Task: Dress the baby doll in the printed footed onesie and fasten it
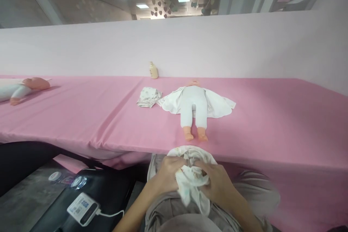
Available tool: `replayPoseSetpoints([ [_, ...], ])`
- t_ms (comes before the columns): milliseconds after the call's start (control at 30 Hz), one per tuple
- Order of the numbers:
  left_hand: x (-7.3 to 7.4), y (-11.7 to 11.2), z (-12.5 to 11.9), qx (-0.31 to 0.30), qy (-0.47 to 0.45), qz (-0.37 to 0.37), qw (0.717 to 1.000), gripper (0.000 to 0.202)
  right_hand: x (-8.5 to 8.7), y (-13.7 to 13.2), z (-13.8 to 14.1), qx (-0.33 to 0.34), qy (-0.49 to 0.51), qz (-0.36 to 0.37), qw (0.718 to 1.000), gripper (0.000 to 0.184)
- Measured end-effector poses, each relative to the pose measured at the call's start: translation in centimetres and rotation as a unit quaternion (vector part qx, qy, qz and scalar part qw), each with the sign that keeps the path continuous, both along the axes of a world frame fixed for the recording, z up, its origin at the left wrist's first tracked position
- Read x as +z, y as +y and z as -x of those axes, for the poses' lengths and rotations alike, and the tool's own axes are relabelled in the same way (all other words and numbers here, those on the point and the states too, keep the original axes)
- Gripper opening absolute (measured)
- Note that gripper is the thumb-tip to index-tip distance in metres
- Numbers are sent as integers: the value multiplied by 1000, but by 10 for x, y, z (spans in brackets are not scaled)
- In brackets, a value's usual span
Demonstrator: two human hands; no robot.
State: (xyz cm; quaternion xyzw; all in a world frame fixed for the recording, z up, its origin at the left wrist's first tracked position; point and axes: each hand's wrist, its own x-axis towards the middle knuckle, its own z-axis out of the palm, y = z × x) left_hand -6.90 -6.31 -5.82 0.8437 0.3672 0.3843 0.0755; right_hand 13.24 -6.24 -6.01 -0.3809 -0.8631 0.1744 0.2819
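Over my lap, a crumpled white printed cloth piece (pixel 190 185), perhaps a baby garment, is bunched between my hands. My left hand (pixel 170 172) is closed round its left side, and my right hand (pixel 216 180) grips the right side; some fingertips are hidden in the folds. Just beyond, a baby doll (pixel 194 103) lies on its back on the pink-covered table (pixel 261 127), feet towards me. Its body is white and its feet are peach-coloured. Beneath it a white garment (pixel 220 105) is spread out to both sides.
Folded printed cloths (pixel 148 97) lie left of the doll. A pale yellow pump bottle (pixel 153 70) stands by the white wall (pixel 108 50). Another doll (pixel 24 88) lies far left. Beside me, a black chair (pixel 108 188) bears a white device (pixel 83 208) with a cable; plastic bottles (pixel 78 182) are nearby.
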Motion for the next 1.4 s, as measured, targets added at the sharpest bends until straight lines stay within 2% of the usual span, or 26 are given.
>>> replayPoseSetpoints([
  [33,6,-2,5,-60,-15,85,994,32,10,-7,-5,33,-15,69,997,39],
  [67,11,-3,11,-133,-23,171,976,41,20,-13,-12,72,-28,127,989,47],
  [133,21,0,24,-291,-21,300,908,60,36,-21,-23,156,-39,210,964,52],
  [200,31,6,37,-421,6,359,833,75,46,-25,-31,179,-31,237,954,41],
  [233,36,8,43,-461,30,367,807,80,49,-24,-33,161,-24,225,961,34],
  [267,41,10,49,-472,55,364,801,84,50,-23,-33,132,-20,193,972,32],
  [333,56,9,59,-405,103,340,842,88,53,-18,-31,69,-24,74,995,36],
  [400,73,2,63,-263,141,293,908,86,55,-12,-29,39,-55,-61,996,32],
  [433,82,-3,63,-195,155,262,932,83,57,-10,-29,32,-75,-117,990,28],
  [467,90,-10,61,-139,166,230,949,79,59,-8,-29,28,-95,-161,982,24],
  [533,103,-22,55,-66,182,163,967,69,67,-7,-32,16,-120,-221,968,17],
  [633,110,-35,42,-6,171,36,985,39,81,-14,-39,-3,-109,-268,957,9],
  [733,102,-38,32,29,133,-96,986,5,91,-24,-41,5,-78,-259,963,15],
  [767,98,-38,30,38,122,-129,983,2,92,-27,-41,13,-66,-249,966,15],
  [800,94,-38,29,46,110,-150,981,8,93,-30,-41,23,-52,-245,968,15],
  [900,82,-36,33,56,76,-146,985,17,91,-31,-43,61,-5,-257,964,16],
  [1000,71,-33,47,76,55,-82,992,13,85,-26,-46,63,19,-251,966,21],
  [1100,63,-34,54,88,37,-26,995,9,68,-26,-37,62,40,-202,977,20],
  [1167,59,-36,47,60,22,-8,998,10,51,-30,-18,79,61,-165,981,4],
  [1267,55,-40,30,7,13,6,1000,11,23,-38,19,128,88,-143,977,32],
  [1400,52,-44,17,15,-18,-9,1000,10,-2,-41,53,79,125,-174,974,30],
])
